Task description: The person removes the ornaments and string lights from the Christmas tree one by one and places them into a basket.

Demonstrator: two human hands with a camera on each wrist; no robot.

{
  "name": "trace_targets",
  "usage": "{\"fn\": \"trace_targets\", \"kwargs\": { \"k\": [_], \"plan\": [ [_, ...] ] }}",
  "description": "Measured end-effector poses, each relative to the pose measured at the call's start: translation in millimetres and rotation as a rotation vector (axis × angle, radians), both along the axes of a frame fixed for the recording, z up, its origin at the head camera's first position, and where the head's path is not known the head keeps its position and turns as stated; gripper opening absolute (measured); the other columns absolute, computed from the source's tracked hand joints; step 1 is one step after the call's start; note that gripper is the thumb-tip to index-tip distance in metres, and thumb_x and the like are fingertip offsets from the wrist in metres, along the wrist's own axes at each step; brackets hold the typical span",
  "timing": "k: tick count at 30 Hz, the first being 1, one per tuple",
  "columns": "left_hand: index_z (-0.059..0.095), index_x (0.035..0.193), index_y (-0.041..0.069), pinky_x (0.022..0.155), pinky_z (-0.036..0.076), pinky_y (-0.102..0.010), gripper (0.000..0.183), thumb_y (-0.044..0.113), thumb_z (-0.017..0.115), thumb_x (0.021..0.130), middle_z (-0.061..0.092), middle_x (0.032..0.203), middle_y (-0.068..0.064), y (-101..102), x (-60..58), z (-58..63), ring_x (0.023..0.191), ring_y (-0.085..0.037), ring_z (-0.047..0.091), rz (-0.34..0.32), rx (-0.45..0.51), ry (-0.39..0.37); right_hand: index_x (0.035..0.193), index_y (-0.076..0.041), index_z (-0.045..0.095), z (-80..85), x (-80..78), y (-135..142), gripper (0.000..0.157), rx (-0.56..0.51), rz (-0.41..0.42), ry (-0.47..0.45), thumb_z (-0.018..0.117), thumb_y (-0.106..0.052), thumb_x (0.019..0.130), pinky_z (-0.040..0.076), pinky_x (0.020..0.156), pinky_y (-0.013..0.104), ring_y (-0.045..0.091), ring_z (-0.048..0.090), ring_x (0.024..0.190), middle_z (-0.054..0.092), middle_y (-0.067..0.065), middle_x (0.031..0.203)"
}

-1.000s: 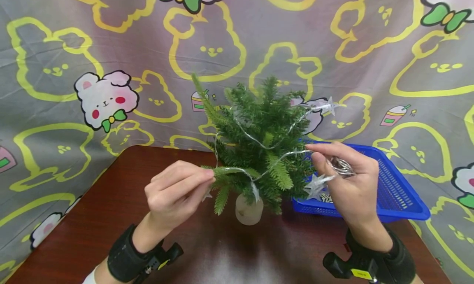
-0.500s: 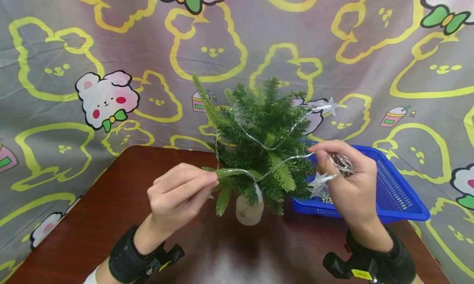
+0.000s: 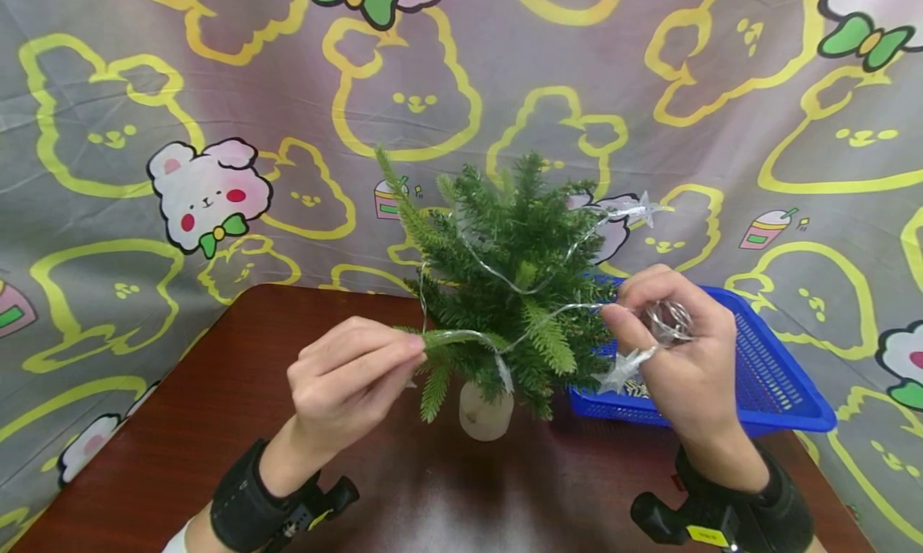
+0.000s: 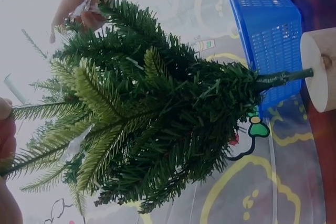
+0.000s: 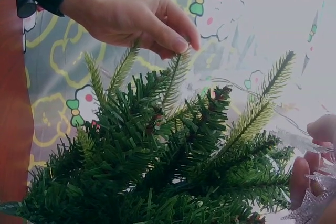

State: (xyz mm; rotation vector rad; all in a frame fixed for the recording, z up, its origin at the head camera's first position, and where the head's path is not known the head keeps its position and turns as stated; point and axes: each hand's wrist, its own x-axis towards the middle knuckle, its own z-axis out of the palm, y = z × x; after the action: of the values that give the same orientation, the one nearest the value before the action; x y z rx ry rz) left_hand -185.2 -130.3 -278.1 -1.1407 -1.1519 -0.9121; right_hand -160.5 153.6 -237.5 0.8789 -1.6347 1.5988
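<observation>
A small artificial Christmas tree [image 3: 505, 256] stands upright on a pale round base [image 3: 485, 413]. My left hand [image 3: 353, 369] pinches the tip of a light-green branch at the tree's left; in the right wrist view, thumb and fingers [image 5: 181, 44] meet on that tip. Clear string lights wind around the tree, their wire running along this branch and across to my right hand [image 3: 685, 369]. That hand grips the remaining coiled string lights [image 3: 671, 322], and a clear star light [image 3: 623, 370] hangs by its palm. Another star light [image 3: 642, 210] sticks out at the upper right.
Behind my right hand is a blue plastic basket [image 3: 782, 369] with small items partly hidden inside. The dark red-brown table [image 3: 216, 377] carries everything. A grey curtain [image 3: 274, 80] with cartoon prints hangs close behind the tree.
My left hand has shifted slightly right with the branch tip, then stayed still. My right hand's fingers have lifted a little, and its thumb and index finger have shifted along the wire.
</observation>
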Motion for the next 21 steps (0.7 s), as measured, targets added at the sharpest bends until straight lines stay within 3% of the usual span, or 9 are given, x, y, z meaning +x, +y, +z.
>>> {"fn": "trace_targets", "kwargs": {
  "k": [6, 8, 10, 12, 15, 18, 21],
  "plan": [
    [0.075, 0.088, -0.009, 0.069, 0.056, -0.027, 0.025, 0.016, 0.074, 0.089, 0.072, 0.079, -0.019, -11.0, -1.7, -0.1, 0.07, -0.024, 0.066, 0.041, 0.008, -0.077, 0.078, 0.009, 0.056, 0.4, 0.4, -0.2, 0.015, 0.015, 0.093, -0.005, 0.055, 0.023, 0.082, 0.034, 0.041, 0.026, 0.009, 0.056, 0.052, 0.073, 0.012, 0.1],
    [0.074, 0.089, -0.011, 0.075, 0.056, -0.024, 0.031, 0.02, 0.071, 0.092, 0.073, 0.082, -0.02, -16.2, -4.0, 1.0, 0.074, -0.022, 0.068, 0.0, 0.039, -0.124, 0.078, 0.009, 0.056, 0.2, 0.4, 0.1, 0.015, 0.027, 0.11, -0.006, 0.054, 0.024, 0.082, 0.034, 0.04, 0.027, 0.009, 0.056, 0.052, 0.074, 0.012, 0.102],
    [0.072, 0.091, -0.013, 0.08, 0.056, -0.024, 0.035, 0.022, 0.068, 0.094, 0.075, 0.087, -0.019, -23.5, -8.0, 2.7, 0.079, -0.02, 0.07, -0.081, 0.08, -0.206, 0.079, 0.009, 0.055, -0.1, 0.3, 0.3, 0.015, 0.035, 0.12, -0.004, 0.054, 0.024, 0.082, 0.035, 0.04, 0.027, 0.009, 0.055, 0.051, 0.075, 0.012, 0.104],
    [0.071, 0.095, -0.014, 0.082, 0.056, -0.023, 0.034, 0.019, 0.064, 0.097, 0.076, 0.093, -0.014, -33.7, -13.1, 4.9, 0.084, -0.017, 0.071, -0.154, 0.118, -0.337, 0.079, 0.01, 0.055, -0.4, -0.1, 0.5, 0.015, 0.039, 0.124, 0.0, 0.054, 0.024, 0.081, 0.037, 0.04, 0.026, 0.009, 0.055, 0.051, 0.075, 0.012, 0.103],
    [0.069, 0.105, -0.014, 0.084, 0.055, -0.022, 0.026, 0.009, 0.058, 0.098, 0.077, 0.1, -0.005, -51.7, -25.6, 5.3, 0.09, -0.014, 0.071, -0.218, 0.148, -0.603, 0.079, 0.01, 0.054, -0.9, -0.5, 0.3, 0.015, 0.047, 0.13, 0.002, 0.054, 0.024, 0.082, 0.039, 0.041, 0.024, 0.009, 0.056, 0.05, 0.076, 0.011, 0.102],
    [0.068, 0.117, -0.007, 0.086, 0.054, -0.019, 0.024, 0.004, 0.057, 0.098, 0.076, 0.107, 0.003, -65.8, -43.9, 0.8, 0.098, -0.011, 0.071, -0.16, 0.086, -0.869, 0.079, 0.01, 0.053, -1.7, -1.3, -0.1, 0.015, 0.059, 0.127, -0.002, 0.054, 0.024, 0.082, 0.041, 0.042, 0.023, 0.009, 0.057, 0.05, 0.076, 0.01, 0.099],
    [0.064, 0.127, -0.001, 0.086, 0.053, -0.017, 0.03, 0.005, 0.059, 0.097, 0.073, 0.116, 0.0, -71.1, -65.5, -8.5, 0.106, -0.008, 0.068, -0.12, -0.057, -1.049, 0.078, 0.01, 0.052, -2.5, -1.7, -0.2, 0.015, 0.067, 0.121, -0.002, 0.054, 0.023, 0.083, 0.042, 0.043, 0.023, 0.009, 0.057, 0.051, 0.076, 0.009, 0.097]
  ]
}}
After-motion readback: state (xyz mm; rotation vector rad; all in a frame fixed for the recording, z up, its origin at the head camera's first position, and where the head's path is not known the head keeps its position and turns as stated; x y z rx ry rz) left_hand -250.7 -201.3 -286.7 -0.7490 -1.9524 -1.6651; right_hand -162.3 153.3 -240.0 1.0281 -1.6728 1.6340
